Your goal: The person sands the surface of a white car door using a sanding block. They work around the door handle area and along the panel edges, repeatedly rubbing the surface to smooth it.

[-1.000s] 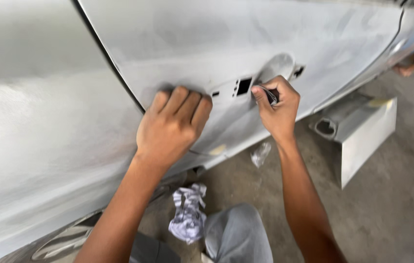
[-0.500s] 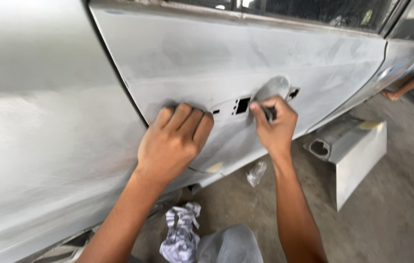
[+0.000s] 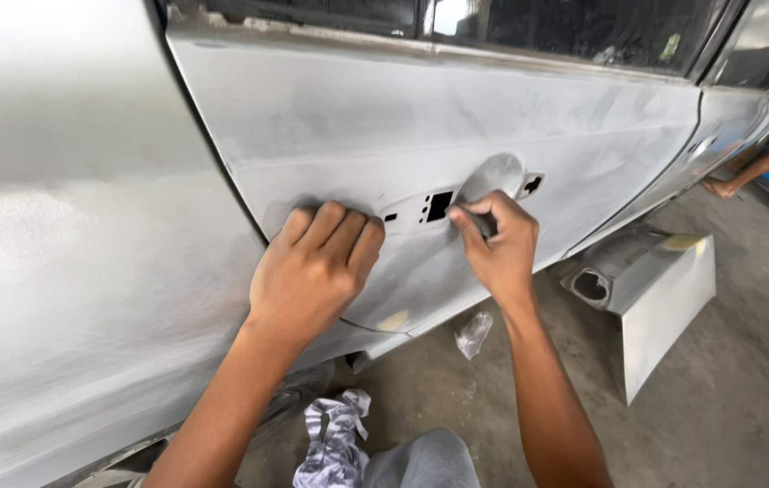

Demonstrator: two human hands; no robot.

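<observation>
A bare concrete floor (image 3: pixel 746 389) lay beneath a sanded, dull grey car door (image 3: pixel 529 136). The left hand (image 3: pixel 317 271) was laid flat against the door panel, its fingers pressed together, just beside the handle cutouts (image 3: pixel 430 208). The right hand (image 3: pixel 497 244) was curled at the handle recess (image 3: pixel 493 176), thumb and fingers pinched on a small dark piece (image 3: pixel 484 223) whose kind could not be told. A crumpled rag (image 3: pixel 335 443) and a detached grey body panel (image 3: pixel 665 307) were seen on the floor.
</observation>
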